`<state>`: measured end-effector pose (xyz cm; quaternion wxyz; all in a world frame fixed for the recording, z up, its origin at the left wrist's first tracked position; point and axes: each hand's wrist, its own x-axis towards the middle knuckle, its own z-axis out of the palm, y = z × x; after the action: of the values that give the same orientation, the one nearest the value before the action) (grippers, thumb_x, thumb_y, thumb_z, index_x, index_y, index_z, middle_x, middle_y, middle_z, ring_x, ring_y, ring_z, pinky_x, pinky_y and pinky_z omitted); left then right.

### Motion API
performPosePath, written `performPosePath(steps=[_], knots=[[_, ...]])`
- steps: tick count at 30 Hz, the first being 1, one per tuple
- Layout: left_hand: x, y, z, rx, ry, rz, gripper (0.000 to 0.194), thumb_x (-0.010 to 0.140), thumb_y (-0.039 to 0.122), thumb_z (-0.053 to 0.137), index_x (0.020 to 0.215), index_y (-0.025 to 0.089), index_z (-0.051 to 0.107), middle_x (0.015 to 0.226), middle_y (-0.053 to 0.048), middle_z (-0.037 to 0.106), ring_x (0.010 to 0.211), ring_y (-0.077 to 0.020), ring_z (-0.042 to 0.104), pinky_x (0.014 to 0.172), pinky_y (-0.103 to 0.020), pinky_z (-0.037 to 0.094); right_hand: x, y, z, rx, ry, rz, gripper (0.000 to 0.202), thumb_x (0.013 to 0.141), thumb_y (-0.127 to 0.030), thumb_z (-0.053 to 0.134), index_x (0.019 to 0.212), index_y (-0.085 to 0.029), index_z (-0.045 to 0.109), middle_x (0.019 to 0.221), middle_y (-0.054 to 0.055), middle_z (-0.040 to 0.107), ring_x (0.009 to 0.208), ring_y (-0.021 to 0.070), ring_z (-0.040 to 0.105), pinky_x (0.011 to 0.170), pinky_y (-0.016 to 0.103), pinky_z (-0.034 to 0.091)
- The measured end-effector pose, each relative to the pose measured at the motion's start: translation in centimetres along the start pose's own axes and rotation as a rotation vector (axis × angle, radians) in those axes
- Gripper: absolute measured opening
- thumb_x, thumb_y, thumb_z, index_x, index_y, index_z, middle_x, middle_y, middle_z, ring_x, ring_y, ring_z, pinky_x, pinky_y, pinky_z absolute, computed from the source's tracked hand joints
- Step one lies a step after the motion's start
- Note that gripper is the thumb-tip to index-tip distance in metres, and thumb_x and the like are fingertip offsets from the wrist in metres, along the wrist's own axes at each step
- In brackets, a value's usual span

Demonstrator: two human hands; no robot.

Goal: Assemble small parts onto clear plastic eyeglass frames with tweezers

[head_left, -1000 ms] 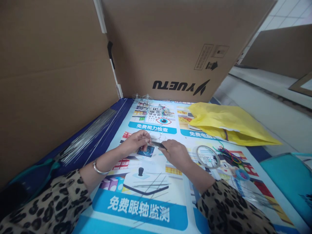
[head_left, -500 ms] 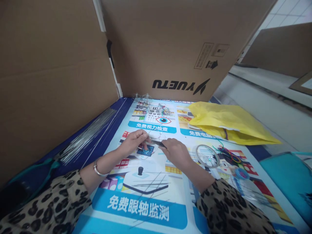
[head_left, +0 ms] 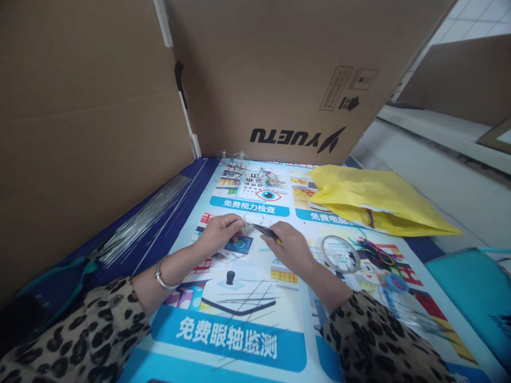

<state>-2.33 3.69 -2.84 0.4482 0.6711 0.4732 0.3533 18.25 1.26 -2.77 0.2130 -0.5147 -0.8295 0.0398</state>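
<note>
My left hand (head_left: 219, 234), a metal bangle (head_left: 159, 274) on its wrist, is closed in a pinch on a thin bent wire piece (head_left: 255, 217). Its outline is fine and hard to follow against the printed sheet. In my right hand (head_left: 290, 246) is a pair of pliers (head_left: 264, 231) with dark jaws and a bit of yellow at the handle. The jaw tips point left, right beside my left fingertips and at the wire. Whether they grip the wire I cannot tell.
Straight wires (head_left: 147, 218) lie bundled at the left, with several loose wires (head_left: 247, 303) nearer me. Tangled wire pieces (head_left: 267, 178) sit at the back. To the right are a ring-shaped coil (head_left: 340, 255), coloured cords (head_left: 375, 250) and a yellow bag (head_left: 375, 197). Cardboard walls (head_left: 255, 80) stand behind.
The pliers have turned in my right hand, so their jaws and a yellow part of the handle show more. My left fingers have shifted slightly and still pinch the wire.
</note>
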Motion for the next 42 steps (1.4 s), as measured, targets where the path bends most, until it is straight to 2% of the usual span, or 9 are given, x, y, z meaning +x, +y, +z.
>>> performPosePath(steps=[3,7,10,18,26,30,34,38,42], knots=[[-0.1,0.2,0.0,0.088,-0.012,0.056,0.031,0.079,0.042,0.046,0.07,0.015,0.059,0.06,0.001,0.057,0.053,-0.0096,0.051,0.051,-0.02,0.04,-0.2,-0.7,-0.6,0.125,-0.075,-0.131,0.031,0.081,-0.046,0.048,0.075,-0.016,0.056,0.074,0.004,0.057,0.075,0.0142,0.05,0.067,0.024,0.036],[-0.1,0.4,0.0,0.211,-0.018,0.11,0.03,0.08,0.041,0.046,0.072,0.017,0.063,0.064,0.001,0.06,0.062,-0.012,0.053,0.057,-0.021,0.04,-0.7,-3.1,-2.4,0.23,-0.405,-0.357,0.039,0.072,-0.056,0.054,0.084,-0.019,0.058,0.081,0.002,0.06,0.078,0.0142,0.053,0.065,0.022,0.036],[-0.1,0.2,-0.1,0.22,-0.011,0.147,0.026,0.078,0.04,0.05,0.08,0.019,0.065,0.08,-0.001,0.066,0.074,-0.0152,0.058,0.067,-0.023,0.043,-1.2,-4.7,-3.3,0.172,-0.542,-0.465,0.041,0.072,-0.056,0.053,0.089,-0.019,0.058,0.082,0.003,0.061,0.077,0.0159,0.054,0.063,0.023,0.035],[0.3,0.1,0.0,0.357,-0.048,0.258,0.023,0.08,0.036,0.049,0.082,0.021,0.067,0.082,-0.003,0.065,0.081,-0.017,0.055,0.076,-0.029,0.042,-1.5,-5.4,-3.2,0.003,-0.494,-0.535,0.019,0.078,-0.036,0.056,0.077,-0.017,0.057,0.077,0.002,0.06,0.074,0.0153,0.054,0.061,0.024,0.034],[0.5,0.2,0.3,0.408,0.043,0.305,0.019,0.078,0.028,0.05,0.089,0.02,0.064,0.085,-0.005,0.062,0.086,-0.018,0.052,0.079,-0.032,0.04,-1.9,-6.0,-3.4,-0.073,-0.526,-0.577,0.011,0.077,-0.014,0.046,0.076,-0.014,0.057,0.074,0.006,0.06,0.07,0.0151,0.052,0.061,0.026,0.034],[0.5,0.3,-0.2,0.327,0.171,0.248,0.019,0.079,0.029,0.049,0.088,0.019,0.063,0.085,-0.004,0.061,0.081,-0.0158,0.054,0.075,-0.029,0.042,-1.5,-5.4,-3.7,0.078,-0.575,-0.447,0.013,0.081,-0.024,0.047,0.079,-0.015,0.056,0.08,0.005,0.061,0.073,0.0144,0.052,0.061,0.024,0.034],[0.2,0.8,-0.7,0.24,0.174,0.205,0.019,0.078,0.031,0.05,0.081,0.018,0.063,0.083,-0.003,0.062,0.08,-0.0152,0.055,0.075,-0.027,0.042,-0.7,-4.3,-3.7,0.281,-0.52,-0.183,0.013,0.081,-0.026,0.047,0.079,-0.017,0.056,0.076,0.002,0.06,0.068,0.0117,0.051,0.059,0.022,0.033],[-0.2,2.2,-1.0,0.156,0.013,0.165,0.021,0.077,0.033,0.051,0.081,0.018,0.064,0.083,-0.003,0.064,0.078,-0.0153,0.057,0.073,-0.027,0.043,0.0,-2.8,-3.1,0.607,-0.429,0.106,0.012,0.076,-0.026,0.05,0.074,-0.017,0.057,0.069,-0.002,0.055,0.064,0.0089,0.047,0.058,0.02,0.034],[-0.6,3.7,-1.2,0.213,-0.226,0.261,0.024,0.081,0.031,0.047,0.087,0.019,0.066,0.086,-0.003,0.065,0.082,-0.0161,0.056,0.077,-0.028,0.042,0.3,-1.7,-2.5,0.9,-0.384,0.256,0.014,0.071,-0.029,0.056,0.071,-0.015,0.055,0.06,-0.004,0.047,0.055,0.0066,0.04,0.053,0.02,0.034]])
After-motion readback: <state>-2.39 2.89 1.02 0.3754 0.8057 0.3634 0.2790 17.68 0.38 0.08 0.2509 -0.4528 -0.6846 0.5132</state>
